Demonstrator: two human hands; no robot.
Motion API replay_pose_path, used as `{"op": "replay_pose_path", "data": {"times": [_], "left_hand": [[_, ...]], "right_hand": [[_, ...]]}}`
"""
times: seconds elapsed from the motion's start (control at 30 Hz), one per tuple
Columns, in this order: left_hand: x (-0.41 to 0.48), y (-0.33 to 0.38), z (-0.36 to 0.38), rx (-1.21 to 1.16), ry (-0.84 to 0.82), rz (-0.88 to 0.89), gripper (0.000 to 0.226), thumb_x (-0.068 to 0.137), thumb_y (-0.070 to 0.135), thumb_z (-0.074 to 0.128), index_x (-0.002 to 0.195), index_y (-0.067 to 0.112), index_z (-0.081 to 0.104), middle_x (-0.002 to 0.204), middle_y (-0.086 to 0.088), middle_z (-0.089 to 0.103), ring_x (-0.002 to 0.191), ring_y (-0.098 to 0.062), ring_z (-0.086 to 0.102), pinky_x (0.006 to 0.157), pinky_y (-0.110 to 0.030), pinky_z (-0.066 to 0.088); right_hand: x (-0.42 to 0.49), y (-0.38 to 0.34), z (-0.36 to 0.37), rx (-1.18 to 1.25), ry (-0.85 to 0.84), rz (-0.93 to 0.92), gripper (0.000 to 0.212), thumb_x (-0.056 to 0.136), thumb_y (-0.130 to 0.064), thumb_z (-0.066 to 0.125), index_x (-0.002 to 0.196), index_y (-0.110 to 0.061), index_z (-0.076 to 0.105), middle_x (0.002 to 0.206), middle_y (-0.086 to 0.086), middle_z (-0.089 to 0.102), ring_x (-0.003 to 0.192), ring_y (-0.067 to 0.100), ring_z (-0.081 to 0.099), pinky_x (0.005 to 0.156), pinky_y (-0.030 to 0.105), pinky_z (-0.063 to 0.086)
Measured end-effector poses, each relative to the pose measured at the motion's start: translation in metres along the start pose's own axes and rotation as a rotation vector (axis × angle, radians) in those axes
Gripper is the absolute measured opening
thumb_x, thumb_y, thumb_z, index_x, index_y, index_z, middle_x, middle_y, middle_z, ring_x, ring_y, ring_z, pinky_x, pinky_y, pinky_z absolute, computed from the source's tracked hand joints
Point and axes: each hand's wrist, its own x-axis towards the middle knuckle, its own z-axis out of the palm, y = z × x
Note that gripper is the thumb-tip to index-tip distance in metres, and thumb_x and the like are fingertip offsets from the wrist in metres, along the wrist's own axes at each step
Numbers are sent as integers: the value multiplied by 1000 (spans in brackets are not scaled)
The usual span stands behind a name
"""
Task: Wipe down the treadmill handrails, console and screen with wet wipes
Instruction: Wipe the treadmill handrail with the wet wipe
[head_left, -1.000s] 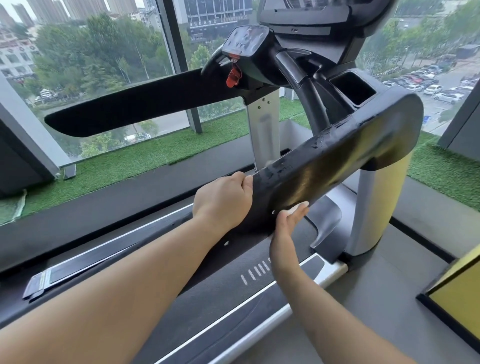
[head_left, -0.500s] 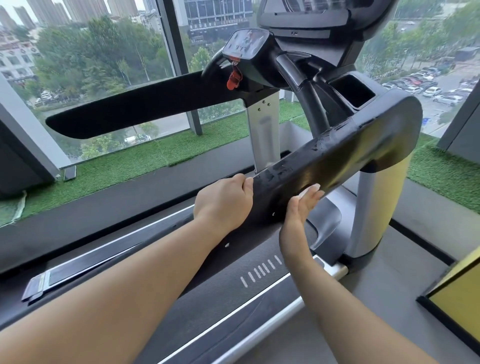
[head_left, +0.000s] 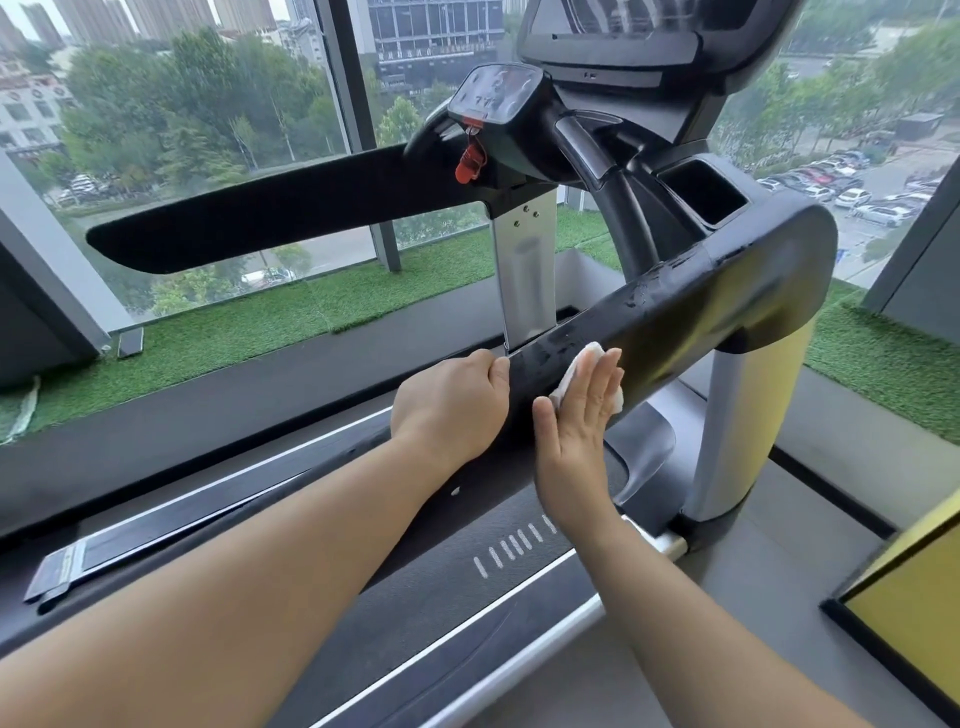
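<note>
Since half a second ago, the right hand (head_left: 576, 415) has slid up and along the rail, and its wipe now shows. It lies flat, fingers straight and together, pressing a crumpled white wet wipe (head_left: 571, 374) against the side of the near black padded handrail (head_left: 701, 306). Just beside it, the left hand (head_left: 452, 402) grips the rail's free end with its fingers curled over the top, as before. Below both forearms runs the dark grey treadmill belt (head_left: 441, 582).

Water beads sit on the rail ahead of the wipe. Only flat pressure holds the wipe, nothing pinches it, so a quick stroke over the wet surface could likely let it slip out and fall onto the belt.

Further along, the rail bends down into a silver and yellow upright post (head_left: 748, 415). Between this rail and the console lie a square black cup recess (head_left: 701, 192) and curved grey grip bars (head_left: 597, 166), which a reach forward must go around. A red safety clip (head_left: 470, 161) hangs under the small dark control panel (head_left: 496, 96) and could snag. The large dark screen (head_left: 649, 21) sits at the top, partly cut off. The far black handrail (head_left: 285, 218) lies well apart, before a strip of green artificial turf (head_left: 260, 322) and windows.
</note>
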Motion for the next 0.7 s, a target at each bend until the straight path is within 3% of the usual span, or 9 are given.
{"op": "replay_pose_path", "data": {"times": [0.17, 0.27, 0.4, 0.47, 0.6, 0.7], "left_hand": [[1, 0, 1, -6, 3, -4, 39, 101, 41, 23, 99, 19, 56, 101, -4, 65, 96, -29, 58, 72, -34, 38], [1, 0, 1, -1, 5, -1, 40, 101, 41, 22, 98, 19, 55, 100, -4, 65, 95, -29, 58, 71, -33, 38], [0, -1, 1, 5, 9, 8, 40, 101, 41, 21, 99, 19, 55, 98, -3, 65, 92, -28, 58, 68, -32, 36], [0, 0, 1, 4, 10, 5, 40, 101, 41, 22, 100, 19, 55, 99, -3, 65, 94, -28, 58, 69, -32, 36], [1, 0, 0, 1, 5, -3, 38, 101, 41, 23, 96, 19, 54, 100, -3, 65, 94, -28, 58, 69, -32, 36], [0, 0, 0, 4, 8, 3, 36, 101, 41, 22, 89, 21, 49, 98, -4, 65, 92, -29, 58, 68, -32, 35]], "right_hand": [[-57, -3, 31, -202, -127, -274, 68, 97, -59, 13, 147, -29, -23, 153, -10, -32, 143, 18, -24, 116, 34, -14], [-42, 22, 20, -328, -64, -388, 63, 100, -54, 14, 150, -27, -15, 156, -8, -26, 145, 17, -17, 117, 35, -9], [-6, 21, -2, -56, 9, -12, 67, 90, -59, 15, 142, -33, -19, 146, -21, -32, 137, 1, -32, 114, 22, -17], [-12, 6, 3, -4, -7, 19, 70, 88, -61, 15, 140, -34, -21, 144, -21, -36, 135, 2, -35, 109, 15, -21], [-53, 4, 23, -184, -171, -251, 67, 96, -61, 13, 146, -34, -24, 151, -14, -35, 141, 16, -28, 114, 28, -19], [-41, 27, 14, -308, -122, -372, 61, 100, -54, 13, 148, -32, -18, 154, -13, -29, 143, 16, -21, 115, 31, -15]]}}
